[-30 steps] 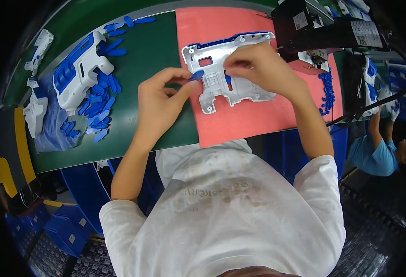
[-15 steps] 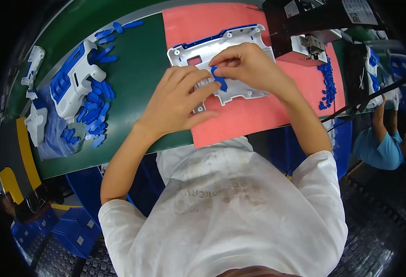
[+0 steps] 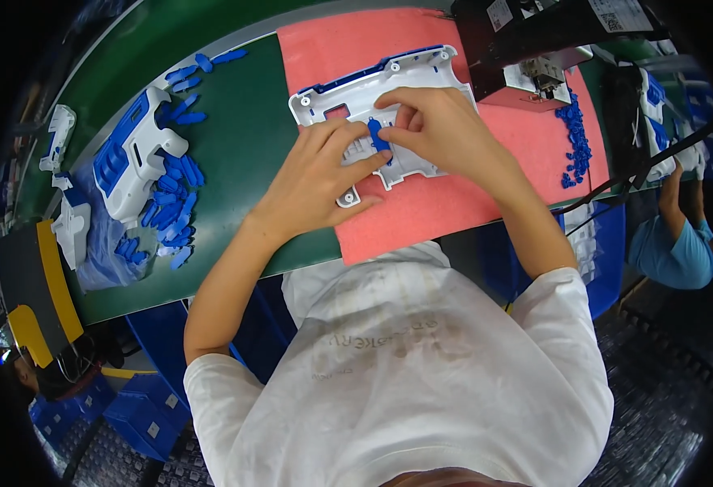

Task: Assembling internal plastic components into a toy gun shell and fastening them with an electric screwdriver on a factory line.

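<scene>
Seemingly to steady it, the half-curled left hand (image 3: 314, 172) and right hand (image 3: 444, 130) touch the blue piece (image 3: 378, 136) in the white shell (image 3: 360, 99); grip unclear.

At your 12 o'clock, the white shell (image 3: 359, 96) lies hollow side up, its blue-trimmed long edge toward 12. Your slim blue piece (image 3: 377, 138) lies near its middle, slanting from 11 to 5 o'clock.
</scene>
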The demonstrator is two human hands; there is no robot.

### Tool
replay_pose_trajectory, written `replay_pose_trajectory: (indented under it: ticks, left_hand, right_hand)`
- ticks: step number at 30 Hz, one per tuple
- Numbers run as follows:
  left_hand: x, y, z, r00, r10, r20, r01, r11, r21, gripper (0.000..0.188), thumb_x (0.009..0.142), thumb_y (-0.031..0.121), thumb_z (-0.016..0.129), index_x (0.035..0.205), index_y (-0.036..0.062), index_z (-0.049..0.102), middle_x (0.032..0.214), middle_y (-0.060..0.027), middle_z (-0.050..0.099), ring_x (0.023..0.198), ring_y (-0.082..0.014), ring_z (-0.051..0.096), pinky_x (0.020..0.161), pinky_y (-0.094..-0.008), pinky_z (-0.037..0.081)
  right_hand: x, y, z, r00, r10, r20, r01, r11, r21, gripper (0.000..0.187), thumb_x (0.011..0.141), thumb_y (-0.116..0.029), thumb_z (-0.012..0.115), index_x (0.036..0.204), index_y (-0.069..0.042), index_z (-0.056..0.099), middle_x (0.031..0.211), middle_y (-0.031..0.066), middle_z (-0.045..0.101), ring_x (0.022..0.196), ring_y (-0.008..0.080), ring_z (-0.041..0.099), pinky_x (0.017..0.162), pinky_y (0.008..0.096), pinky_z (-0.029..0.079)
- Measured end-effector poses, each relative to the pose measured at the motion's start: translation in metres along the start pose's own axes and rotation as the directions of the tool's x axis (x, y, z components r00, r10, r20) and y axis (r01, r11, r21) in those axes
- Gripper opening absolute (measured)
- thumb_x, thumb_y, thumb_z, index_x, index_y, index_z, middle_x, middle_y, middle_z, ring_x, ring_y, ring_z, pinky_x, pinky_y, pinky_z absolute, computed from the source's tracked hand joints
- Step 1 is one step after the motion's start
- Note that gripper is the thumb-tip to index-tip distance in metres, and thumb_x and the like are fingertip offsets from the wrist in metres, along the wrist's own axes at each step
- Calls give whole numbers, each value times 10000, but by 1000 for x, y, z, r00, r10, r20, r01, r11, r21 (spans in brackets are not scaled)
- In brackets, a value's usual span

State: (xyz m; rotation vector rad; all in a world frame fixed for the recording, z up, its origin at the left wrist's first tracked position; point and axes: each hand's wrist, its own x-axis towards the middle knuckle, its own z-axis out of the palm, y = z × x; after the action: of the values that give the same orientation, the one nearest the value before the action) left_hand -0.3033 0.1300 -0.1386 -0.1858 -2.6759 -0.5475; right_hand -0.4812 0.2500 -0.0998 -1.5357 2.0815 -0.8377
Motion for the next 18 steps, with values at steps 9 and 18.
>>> replay_pose_trajectory:
  ticks: [9,18]
  left_hand:
    - [-6,-9,4,998,34,-49,-35,999,-13,472,678,292,769,1095,102,657,1198,-99,551,1141,-295,492,885,-427,422]
    - [2,-10,2,999,38,-23,-38,999,-12,398,670,117,719,1063,89,662,1255,-117,575,1205,-336,518,963,-446,451]
  right_hand:
    - [-37,2,-18,687,-172,-706,320,944,82,177,836,27,663,1012,32,645,881,70,647,750,123,615,647,236,506]
    - [28,33,-69,565,-136,-814,313,948,59,349,782,-63,712,1046,37,506,690,3,533,631,88,519,630,262,437]
